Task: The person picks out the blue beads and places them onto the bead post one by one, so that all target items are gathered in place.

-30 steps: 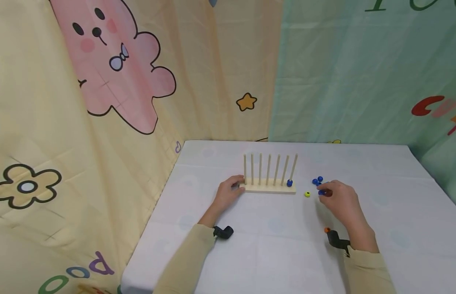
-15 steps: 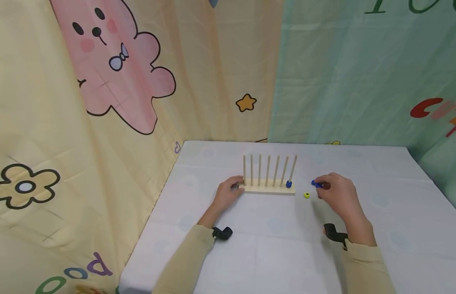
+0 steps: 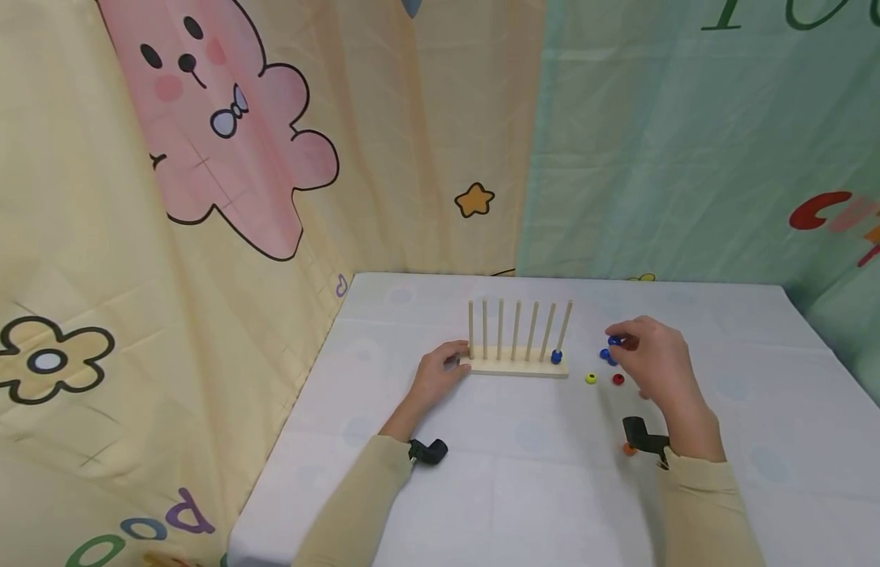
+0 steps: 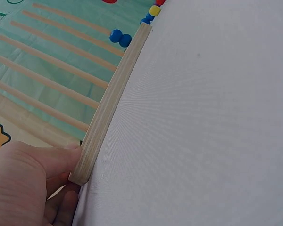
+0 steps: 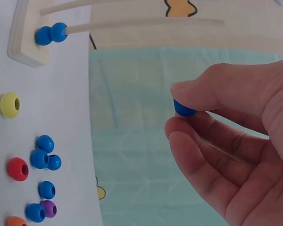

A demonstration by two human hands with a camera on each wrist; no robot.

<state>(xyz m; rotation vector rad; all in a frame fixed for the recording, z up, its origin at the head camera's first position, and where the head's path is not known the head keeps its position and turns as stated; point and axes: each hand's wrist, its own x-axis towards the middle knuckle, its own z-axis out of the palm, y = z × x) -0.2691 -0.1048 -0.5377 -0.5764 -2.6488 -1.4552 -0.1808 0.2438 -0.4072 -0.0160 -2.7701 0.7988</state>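
A wooden peg rack (image 3: 514, 368) stands on the table with a row of upright pegs. Two blue beads (image 5: 51, 34) are threaded on its rightmost peg. My left hand (image 3: 442, 370) grips the rack's left end, thumb and fingers on either side of the base (image 4: 108, 108). Raised off the table to the right of the rack, my right hand (image 3: 655, 362) pinches a blue bead (image 5: 184, 108) between thumb and fingers, which partly cover it. Loose blue beads (image 5: 39, 159) lie below that hand, near a red bead (image 5: 17, 169) and a yellow bead (image 5: 8, 104).
A purple bead (image 5: 50, 208) sits against a blue one in the right wrist view. An orange bead (image 3: 629, 449) lies nearer, partly behind the right wrist camera (image 3: 644, 437). Printed curtains (image 3: 411, 142) hang behind and left of the white-covered table (image 3: 496, 472).
My right hand has risen from the loose beads with a blue bead pinched in it. A red bead shows in the head view where the hand hid it. My left hand stays on the rack.
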